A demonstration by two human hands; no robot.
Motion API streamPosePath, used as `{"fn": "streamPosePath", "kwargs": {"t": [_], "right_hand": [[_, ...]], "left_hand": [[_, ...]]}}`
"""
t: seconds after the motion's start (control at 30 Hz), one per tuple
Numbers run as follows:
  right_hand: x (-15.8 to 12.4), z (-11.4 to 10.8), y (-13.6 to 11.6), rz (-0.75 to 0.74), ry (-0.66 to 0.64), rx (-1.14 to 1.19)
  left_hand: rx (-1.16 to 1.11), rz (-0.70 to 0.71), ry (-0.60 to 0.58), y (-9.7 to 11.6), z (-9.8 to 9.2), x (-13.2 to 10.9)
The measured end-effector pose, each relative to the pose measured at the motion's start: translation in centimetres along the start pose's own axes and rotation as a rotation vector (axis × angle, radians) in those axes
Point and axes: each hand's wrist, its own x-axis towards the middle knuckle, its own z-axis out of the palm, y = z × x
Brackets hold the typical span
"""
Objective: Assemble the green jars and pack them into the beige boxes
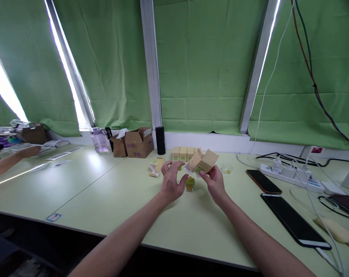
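Note:
A small tan cardboard box with a green label is tilted in my right hand, its flaps open, with the thumb pressed on its near side. My left hand hovers to the left of it, fingers curved and apart from the thumb, with nothing visible in its grasp. Between the hands a little clear jar with a green lid and something yellow inside stands upright on the table. Another opened tan box lies just left of my left hand. Something green behind the left fingers is mostly hidden.
Several tan boxes stand in a row behind my hands. A clear round dish lies to the right, near two phones and a power strip with cables. Cardboard cartons stand at the back; another person's arm reaches in at left.

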Motion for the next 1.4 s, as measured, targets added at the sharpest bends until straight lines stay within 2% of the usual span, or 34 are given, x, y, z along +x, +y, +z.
{"fn": "streamPosePath", "kwargs": {"t": [0.1, 0.23, 0.3, 0.47, 0.6, 0.77, 0.9, 1.03, 1.13, 1.27, 1.4], "right_hand": [[-0.6, 0.2, -0.7, -0.140, -0.054, -0.195], [-1.2, 0.3, -1.4, -0.549, -0.157, -0.368], [-1.3, 0.2, -1.2, -0.696, -0.182, -0.447], [-1.2, 0.0, -0.8, -0.818, -0.204, -0.569], [-1.2, -0.1, -1.0, -0.831, -0.199, -0.586], [-1.0, -0.3, -0.8, -0.750, -0.139, -0.590], [-0.6, -0.5, -0.2, -0.671, -0.102, -0.596], [-0.2, -0.7, 0.4, -0.629, -0.060, -0.588], [-0.1, -0.9, 0.7, -0.618, -0.051, -0.582], [-0.1, -0.9, 0.8, -0.601, -0.059, -0.575], [-0.2, -0.7, 0.3, -0.595, -0.057, -0.553]], "left_hand": [[0.005, 0.019, 0.044, -0.5, 0.3, 0.1], [-0.018, 0.195, 0.121, -1.1, 0.7, 0.2], [-0.028, 0.260, 0.140, -1.1, 0.6, 0.3], [0.002, 0.301, 0.215, -0.8, 0.3, 0.2], [0.038, 0.351, 0.264, -0.9, 0.3, 0.2], [0.039, 0.386, 0.284, -1.0, 0.3, 0.2], [-0.046, 0.410, 0.245, -0.6, 0.0, 0.3], [-0.251, 0.425, 0.161, -0.3, -0.4, 0.6], [-0.362, 0.330, 0.112, -0.6, -0.3, 0.4], [-0.448, 0.097, 0.130, -1.6, 0.4, 0.0], [-0.634, -0.091, 0.063, -2.2, 0.7, 0.0]]}}
